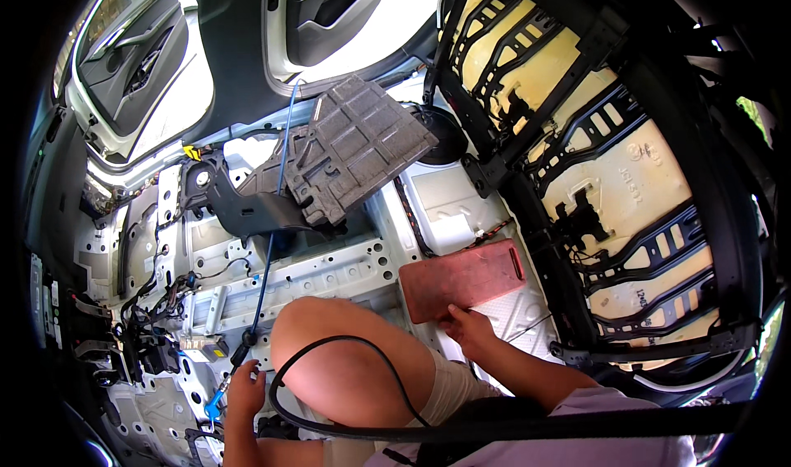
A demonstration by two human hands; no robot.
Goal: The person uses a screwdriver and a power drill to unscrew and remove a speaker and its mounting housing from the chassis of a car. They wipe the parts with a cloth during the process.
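Observation:
My right hand [470, 328] pinches the near edge of a flat, scuffed red pad [463, 279] with a handle slot at one end. The pad lies on the bare metal floor beside my bent knee. At the lower left, my left hand [245, 391] has its thumb and forefinger apart, the other fingers partly hidden. Just beside it hangs a blue tool [215, 406] with a metal neck. A black fitting [241, 352] joins this tool to a taut blue hose [283, 166] that runs up toward the door opening.
Around me is a stripped car interior. A grey ribbed panel [362, 145] lies tilted ahead, against a black curved trim piece [255, 209]. Folded seat frames [614, 170] stand on the right. Loose wiring [169, 290] spreads at left. A black cable [329, 341] loops over my knee.

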